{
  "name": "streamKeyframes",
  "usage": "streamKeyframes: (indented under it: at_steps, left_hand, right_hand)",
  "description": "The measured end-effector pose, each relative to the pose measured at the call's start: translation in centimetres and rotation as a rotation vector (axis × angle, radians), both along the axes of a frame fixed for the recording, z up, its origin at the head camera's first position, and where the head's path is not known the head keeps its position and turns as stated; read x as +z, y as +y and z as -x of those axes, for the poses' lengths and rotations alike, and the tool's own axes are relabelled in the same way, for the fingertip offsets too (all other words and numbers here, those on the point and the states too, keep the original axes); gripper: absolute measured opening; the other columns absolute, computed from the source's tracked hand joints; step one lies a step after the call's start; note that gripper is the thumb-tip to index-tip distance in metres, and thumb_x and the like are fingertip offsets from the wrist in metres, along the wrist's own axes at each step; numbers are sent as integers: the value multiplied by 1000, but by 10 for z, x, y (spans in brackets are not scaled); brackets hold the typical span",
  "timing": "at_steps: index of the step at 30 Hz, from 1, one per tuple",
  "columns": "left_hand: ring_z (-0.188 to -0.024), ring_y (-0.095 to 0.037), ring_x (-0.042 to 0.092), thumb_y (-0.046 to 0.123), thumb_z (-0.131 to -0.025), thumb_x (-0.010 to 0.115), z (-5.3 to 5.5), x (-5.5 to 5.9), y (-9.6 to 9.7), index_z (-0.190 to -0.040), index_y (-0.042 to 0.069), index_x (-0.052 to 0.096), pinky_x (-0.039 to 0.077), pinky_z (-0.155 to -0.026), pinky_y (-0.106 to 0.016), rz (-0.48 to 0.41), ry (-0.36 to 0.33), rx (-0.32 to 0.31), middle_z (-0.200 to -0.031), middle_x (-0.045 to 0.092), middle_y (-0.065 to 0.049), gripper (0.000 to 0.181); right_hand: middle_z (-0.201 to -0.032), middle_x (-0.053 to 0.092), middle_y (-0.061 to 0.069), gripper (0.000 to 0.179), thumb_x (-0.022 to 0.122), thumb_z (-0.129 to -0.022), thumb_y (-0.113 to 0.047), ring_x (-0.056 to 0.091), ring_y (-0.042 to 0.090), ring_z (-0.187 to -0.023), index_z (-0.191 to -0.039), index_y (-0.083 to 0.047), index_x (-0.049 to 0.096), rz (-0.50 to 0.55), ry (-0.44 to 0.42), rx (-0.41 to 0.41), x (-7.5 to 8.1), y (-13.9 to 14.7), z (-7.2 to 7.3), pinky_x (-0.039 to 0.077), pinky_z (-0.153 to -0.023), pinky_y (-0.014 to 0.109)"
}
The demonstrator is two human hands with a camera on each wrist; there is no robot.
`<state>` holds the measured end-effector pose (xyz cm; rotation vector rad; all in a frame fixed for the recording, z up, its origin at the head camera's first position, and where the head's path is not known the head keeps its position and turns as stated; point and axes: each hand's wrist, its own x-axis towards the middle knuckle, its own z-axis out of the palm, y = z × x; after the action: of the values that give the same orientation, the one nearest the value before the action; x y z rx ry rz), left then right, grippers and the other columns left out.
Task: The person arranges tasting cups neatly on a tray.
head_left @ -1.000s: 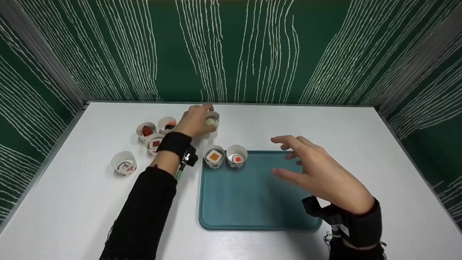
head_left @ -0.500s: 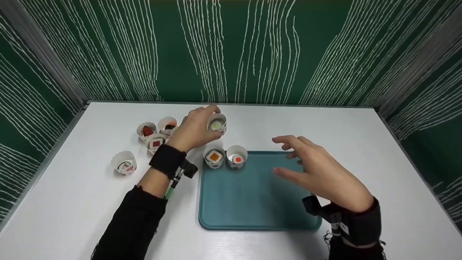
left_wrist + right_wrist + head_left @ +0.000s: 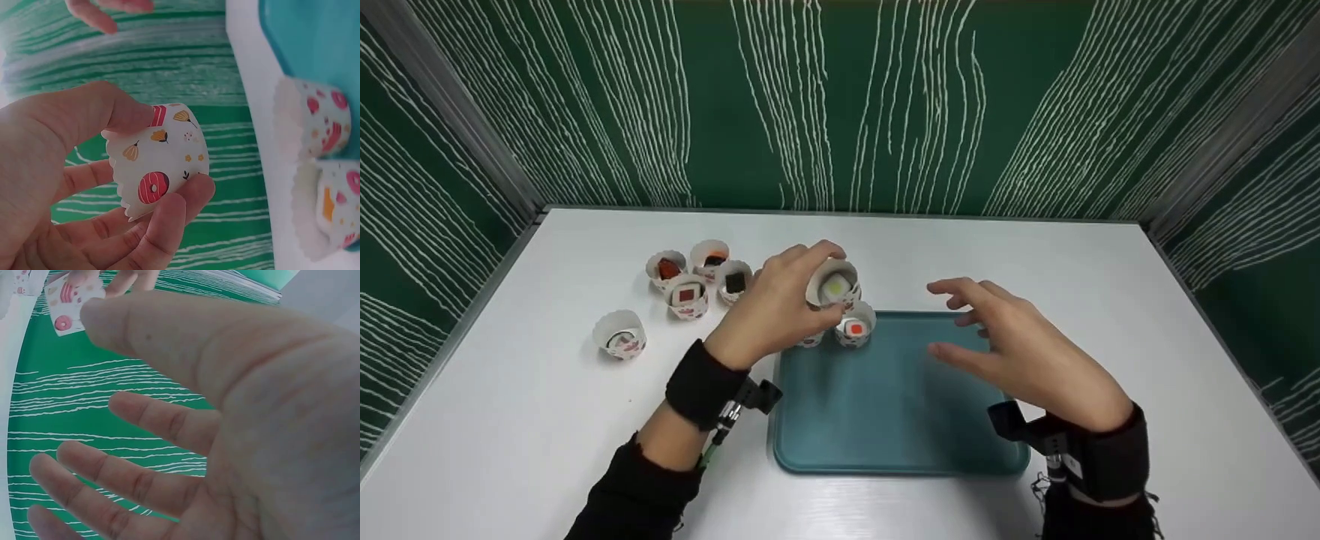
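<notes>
My left hand (image 3: 772, 307) grips a white paper baking cup (image 3: 849, 274) between thumb and fingers. Inside it sits a small white piece with a pale green centre. In the left wrist view that baking cup (image 3: 163, 154) shows printed flowers and a doughnut on its side. It is raised near the back left corner of the teal tray (image 3: 900, 412). On that corner stand a cup with a red-centred piece (image 3: 853, 337) and a cup with an orange-centred piece (image 3: 332, 211), largely covered by my left hand in the head view. My right hand (image 3: 1020, 349) hovers over the tray's right side, fingers spread, holding nothing.
Left of the tray, several filled cups cluster on the white table (image 3: 547, 420), among them a cup with a dark piece (image 3: 733, 282) and a cup with a reddish piece (image 3: 667, 270). A lone cup (image 3: 619, 335) stands farther left. Green walls (image 3: 885, 105) enclose the table.
My left hand has lifted the baking cup from the back of the table and carried it right and toward me, to the tray's corner. My right hand has stayed nearly still.
</notes>
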<state>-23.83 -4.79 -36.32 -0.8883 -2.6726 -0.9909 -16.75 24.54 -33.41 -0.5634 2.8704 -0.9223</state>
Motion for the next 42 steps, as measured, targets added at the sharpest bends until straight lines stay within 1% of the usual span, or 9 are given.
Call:
streamKeyframes:
  at_steps: [4, 12, 17, 20, 24, 29, 33, 38, 42]
  left_hand:
    - [-102, -26, 66, 16, -90, 81, -13, -2, 5, -137, 13, 64, 56, -88, -44, -32, 2, -23, -115, 72, -11, 49]
    - [-101, -23, 66, 16, -90, 82, -33, -7, 14, -135, 15, 65, 56, -87, -42, -95, -4, -46, -115, 71, -10, 49]
    - [-101, -21, 66, 17, -90, 82, -43, -11, 20, -137, 17, 64, 58, -85, -41, -96, -24, -47, -116, 70, -9, 50]
    - [-102, -21, 67, 18, -91, 82, -45, -14, 25, -138, 16, 63, 56, -89, -43, -83, -18, -51, -116, 71, -8, 50]
    - [-105, -21, 68, 21, -91, 83, -47, -17, 29, -138, 17, 63, 51, -92, -45, -70, -8, -59, -116, 71, -7, 51]
    - [-107, -20, 67, 20, -92, 82, -48, -20, 32, -140, 16, 62, 55, -93, -40, -72, -7, -83, -119, 70, -8, 51]
    - [-106, -20, 67, 20, -94, 81, -48, -22, 35, -141, 16, 62, 57, -91, -37, -70, 2, -87, -120, 69, -8, 51]
    - [-106, -19, 68, 20, -93, 82, -49, -24, 39, -139, 15, 62, 57, -90, -36, -76, 33, -85, -118, 70, -8, 50]
    - [-107, -20, 68, 18, -93, 81, -49, -25, 42, -139, 15, 62, 58, -90, -36, -77, 32, -96, -119, 70, -8, 50]
  right_hand:
    - [-151, 61, 6, 62, 79, -99, -31, 69, 35, -126, -154, -22, 53, 3, -4, 1, -1, -1, 1, 57, -102, 58]
    - [-147, 64, 6, 56, 78, -100, -34, 70, 33, -125, -149, -18, 58, 17, -20, 17, -2, -4, 2, 57, -103, 57]
    - [-144, 65, 9, 53, 78, -100, -33, 70, 34, -124, -147, -16, 60, 16, -11, 35, -4, -6, 3, 57, -102, 57]
    - [-141, 67, 10, 51, 78, -100, -30, 71, 33, -122, -145, -14, 61, 19, -4, 45, -5, -7, 3, 58, -101, 57]
    - [-129, 70, 9, 45, 78, -100, -28, 71, 28, -115, -140, -14, 64, 10, 14, 61, -6, -9, 3, 59, -98, 54]
    - [-113, 70, 3, 38, 80, -99, -27, 69, 20, -106, -133, -16, 68, -13, 54, 75, -7, -11, 3, 58, -92, 47]
    - [-111, 70, 1, 36, 79, -100, -29, 68, 18, -104, -131, -16, 69, -22, 43, 81, -7, -13, 3, 57, -90, 44]
    - [-112, 71, 1, 35, 78, -100, -32, 68, 18, -104, -130, -15, 71, -20, 28, 85, -8, -15, 4, 57, -90, 44]
    - [-114, 72, 1, 36, 78, -100, -35, 69, 17, -103, -129, -15, 72, -19, 29, 91, -9, -16, 5, 58, -90, 42]
